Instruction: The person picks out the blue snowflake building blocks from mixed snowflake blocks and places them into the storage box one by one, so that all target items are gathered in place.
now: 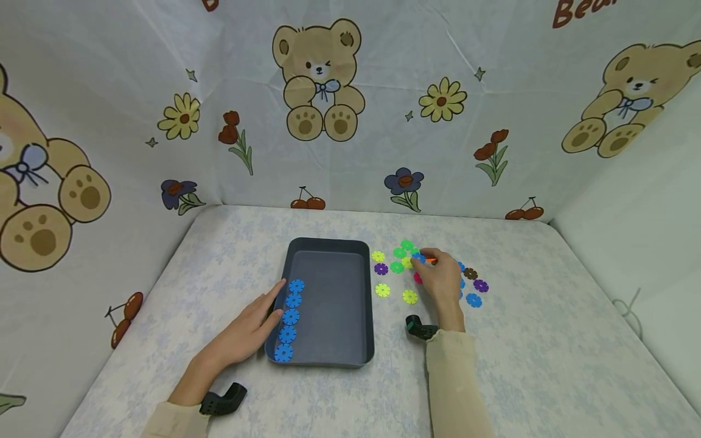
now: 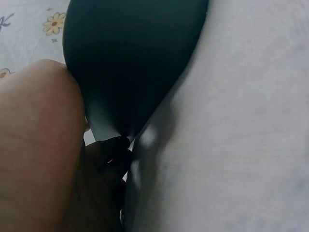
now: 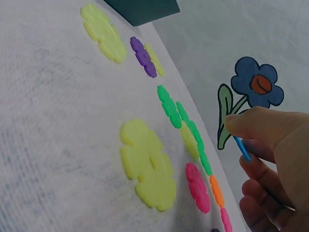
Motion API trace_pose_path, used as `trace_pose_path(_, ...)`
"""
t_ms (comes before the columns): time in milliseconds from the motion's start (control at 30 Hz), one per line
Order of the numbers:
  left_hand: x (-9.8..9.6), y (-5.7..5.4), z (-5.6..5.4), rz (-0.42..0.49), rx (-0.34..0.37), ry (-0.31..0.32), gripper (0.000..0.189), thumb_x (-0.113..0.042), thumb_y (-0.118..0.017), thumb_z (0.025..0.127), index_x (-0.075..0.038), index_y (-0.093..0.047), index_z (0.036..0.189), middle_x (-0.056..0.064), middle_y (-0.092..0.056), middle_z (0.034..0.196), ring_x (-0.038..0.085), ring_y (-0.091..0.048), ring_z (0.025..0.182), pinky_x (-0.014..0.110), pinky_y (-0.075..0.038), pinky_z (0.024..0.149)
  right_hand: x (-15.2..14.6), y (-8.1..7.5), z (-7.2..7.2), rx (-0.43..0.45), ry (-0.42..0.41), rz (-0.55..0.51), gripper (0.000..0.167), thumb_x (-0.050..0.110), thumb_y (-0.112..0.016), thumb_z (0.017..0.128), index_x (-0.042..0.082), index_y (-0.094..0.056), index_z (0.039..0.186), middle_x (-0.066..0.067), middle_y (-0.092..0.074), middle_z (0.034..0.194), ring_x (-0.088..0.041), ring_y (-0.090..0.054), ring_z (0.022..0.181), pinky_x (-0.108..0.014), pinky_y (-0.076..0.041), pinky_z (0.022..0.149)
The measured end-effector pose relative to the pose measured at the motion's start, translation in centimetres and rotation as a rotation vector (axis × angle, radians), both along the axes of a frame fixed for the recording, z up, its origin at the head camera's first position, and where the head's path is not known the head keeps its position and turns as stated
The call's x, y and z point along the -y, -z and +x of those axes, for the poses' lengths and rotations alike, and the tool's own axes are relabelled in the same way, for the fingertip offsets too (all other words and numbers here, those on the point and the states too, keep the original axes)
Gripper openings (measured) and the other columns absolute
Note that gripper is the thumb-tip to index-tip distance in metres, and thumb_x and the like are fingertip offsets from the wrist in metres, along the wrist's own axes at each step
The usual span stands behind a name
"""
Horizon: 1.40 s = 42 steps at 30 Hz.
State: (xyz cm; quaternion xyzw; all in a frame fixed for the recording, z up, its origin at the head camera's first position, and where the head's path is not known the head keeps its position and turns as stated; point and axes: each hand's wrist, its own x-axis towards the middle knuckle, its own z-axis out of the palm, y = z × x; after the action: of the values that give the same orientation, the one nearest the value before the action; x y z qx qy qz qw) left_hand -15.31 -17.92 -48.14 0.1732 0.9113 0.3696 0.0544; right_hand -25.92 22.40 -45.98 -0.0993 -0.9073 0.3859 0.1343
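A: Please, what is at the left side of the bench (image 1: 164,353)?

B: There is the person's left grip (image 1: 246,331). Its fingers are straight and rest along the left rim of a dark grey tray (image 1: 334,304), and the thumb reaches over this rim.

A: And what lies inside the tray?

B: Five blue discs (image 1: 291,317) with notched edges. They make one column beside the left wall, from the near left corner to past the middle of this wall.

A: What comes after the right edge of the tray?

B: On the bench, from far to near, I see a yellow disc (image 1: 378,256), a purple disc (image 1: 381,268) and another yellow disc (image 1: 382,290). A little more to the right are several green discs (image 1: 399,252) and two further yellow discs (image 1: 409,297).

A: How is the right grip (image 1: 442,281)?

B: The thumb and a finger pinch a single blue disc (image 3: 243,150), which the right wrist view shows by its thin edge. A pink disc (image 1: 418,278) lies just beside this hand, partly hidden.

A: And toward the bench's right edge?

B: Some loose blue discs (image 1: 474,300), a brown disc (image 1: 470,274) and a second purple disc (image 1: 481,286).
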Motion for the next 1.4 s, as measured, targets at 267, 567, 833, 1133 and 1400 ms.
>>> trace_pose_path(267,0.0,0.1,0.0,0.000,0.002,-0.002,0.064,-0.042,-0.039,0.113,-0.029,-0.009,0.168,0.015,-0.018,0.171,0.051,-0.019,0.154,0.073,-0.020,0.119,0.5,-0.6,0.0,-0.013,-0.001,0.020,0.040,0.028,-0.077,0.094,0.004,-0.073,0.126,-0.021,-0.069,0.125,-0.039,-0.063,0.114,-0.053,-0.053,0.097)
trace_pose_path(567,-0.1,0.0,0.0,0.010,0.004,0.002,0.064,-0.039,-0.040,0.113,-0.025,-0.010,0.168,0.016,-0.018,0.171,0.051,-0.019,0.154,0.073,-0.020,0.119,0.9,-1.0,0.2,-0.015,-0.047,0.012,0.042,0.031,-0.077,0.095,0.005,-0.072,0.128,-0.020,-0.068,0.128,-0.038,-0.062,0.117,-0.053,-0.054,0.095)
trace_pose_path(833,-0.1,-0.2,0.1,0.013,0.001,0.007,0.064,-0.039,-0.040,0.113,-0.024,-0.010,0.168,0.016,-0.018,0.171,0.049,-0.020,0.154,0.074,-0.021,0.118,1.4,-1.6,0.5,-0.041,-0.070,0.024,0.043,0.032,-0.079,0.093,0.005,-0.073,0.126,-0.018,-0.071,0.124,-0.035,-0.063,0.110,-0.049,-0.054,0.089)
trace_pose_path(1133,-0.1,0.0,0.1,0.007,0.003,0.000,0.064,-0.040,-0.039,0.113,-0.025,-0.010,0.168,0.016,-0.019,0.171,0.049,-0.020,0.154,0.074,-0.021,0.117,2.2,-2.5,0.6,-0.081,-0.107,0.007,0.042,0.034,-0.082,0.090,0.005,-0.075,0.120,-0.015,-0.073,0.117,-0.032,-0.063,0.106,-0.046,-0.054,0.085)
trace_pose_path(1400,-0.1,0.0,0.1,0.008,-0.006,0.002,0.064,-0.040,-0.039,0.113,-0.025,-0.010,0.168,0.016,-0.019,0.171,0.049,-0.020,0.154,0.074,-0.022,0.117,2.6,-3.3,0.8,-0.101,-0.141,0.015,0.043,0.035,-0.082,0.090,0.005,-0.075,0.119,-0.015,-0.073,0.114,-0.033,-0.064,0.102,-0.047,-0.055,0.084)
